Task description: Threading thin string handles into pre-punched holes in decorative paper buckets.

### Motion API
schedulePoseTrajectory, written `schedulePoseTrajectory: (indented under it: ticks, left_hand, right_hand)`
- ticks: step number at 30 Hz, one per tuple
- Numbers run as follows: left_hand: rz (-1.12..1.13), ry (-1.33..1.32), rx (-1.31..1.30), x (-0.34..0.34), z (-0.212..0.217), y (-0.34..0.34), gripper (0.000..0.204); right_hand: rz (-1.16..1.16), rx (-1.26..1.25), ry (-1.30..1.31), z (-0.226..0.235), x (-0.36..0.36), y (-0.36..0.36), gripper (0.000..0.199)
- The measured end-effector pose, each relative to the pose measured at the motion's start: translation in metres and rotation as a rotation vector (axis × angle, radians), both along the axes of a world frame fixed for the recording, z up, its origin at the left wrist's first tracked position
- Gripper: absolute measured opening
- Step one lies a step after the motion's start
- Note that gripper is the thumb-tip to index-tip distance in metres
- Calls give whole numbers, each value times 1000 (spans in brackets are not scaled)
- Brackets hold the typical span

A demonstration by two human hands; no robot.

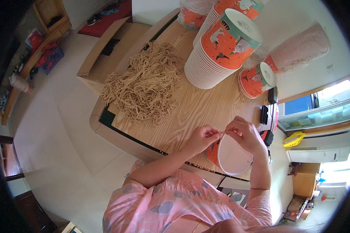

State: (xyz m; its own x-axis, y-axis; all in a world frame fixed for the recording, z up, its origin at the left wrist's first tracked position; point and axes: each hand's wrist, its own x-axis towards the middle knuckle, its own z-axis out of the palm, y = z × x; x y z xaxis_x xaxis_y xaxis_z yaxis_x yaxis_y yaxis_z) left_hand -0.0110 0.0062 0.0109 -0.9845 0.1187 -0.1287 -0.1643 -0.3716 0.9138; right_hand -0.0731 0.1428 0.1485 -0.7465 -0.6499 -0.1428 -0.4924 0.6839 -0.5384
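Observation:
An orange paper bucket (212, 153) rests by the table's near edge, its white inside (234, 157) showing. At its far rim, the fingertips of my left hand (204, 139) and my right hand (245, 134) meet in a pinch. Whatever lies between them is too small to make out. My right hand reaches over the opening, while my left hand stays just outside the rim. A tangled heap of tan cords (147, 83) lies further left on the table.
Stacked orange and white paper buckets (217, 50) stand at the back of the wooden table (198, 110). A shorter bucket stack (256, 80) is to their right, near black devices (264, 114). An open cardboard box (105, 58) stands beyond the cord heap. Several wrapped stacks (299, 48) lean behind.

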Motion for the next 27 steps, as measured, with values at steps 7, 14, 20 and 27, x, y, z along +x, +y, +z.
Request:
schedulePoseTrajectory:
  ticks: [7,14,20,27]
  left_hand:
    - [-29,29,-11,-3,-16,8,17]
    - [-62,11,21,-1,-12,7,18]
    - [-89,-23,177,3,-4,-2,13]
    - [-45,-39,111,8,-7,2,12]
  right_hand:
    - [-21,-115,50,-26,-3,-3,6]
    - [-91,-94,28,-32,0,-9,3]
    - [-132,-163,-23,-31,0,-9,5]
    - [-108,-147,-102,-25,4,-12,8]
